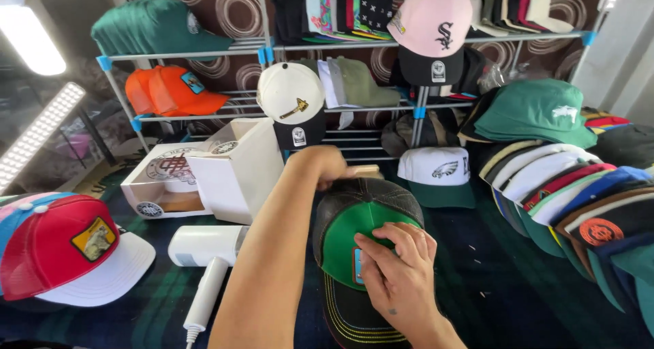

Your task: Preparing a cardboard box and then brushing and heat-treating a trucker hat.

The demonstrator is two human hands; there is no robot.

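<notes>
My right hand (398, 271) lies flat on the green front of a cap (354, 254), with the fingers spread out and pressing on a small blue patch (357, 265). It is not gripping anything. My left hand (323, 165) is curled shut around a small tan thing (364, 171) at the top of the cap, on the dark back part. I cannot tell what that thing is. The cap sits on the dark plaid table (490, 281) right in front of me, with its black brim pointing at me. A white tool (204, 267) with a long handle lies just left of my left arm. Behind it is an open white box (204, 175). A red and white cap (71, 254) sits far to the left. A row of caps (579, 206) lies stacked on the right. A white and green cap (436, 175) sits behind my cap. A rack (266, 49) at the back holds many more caps.
</notes>
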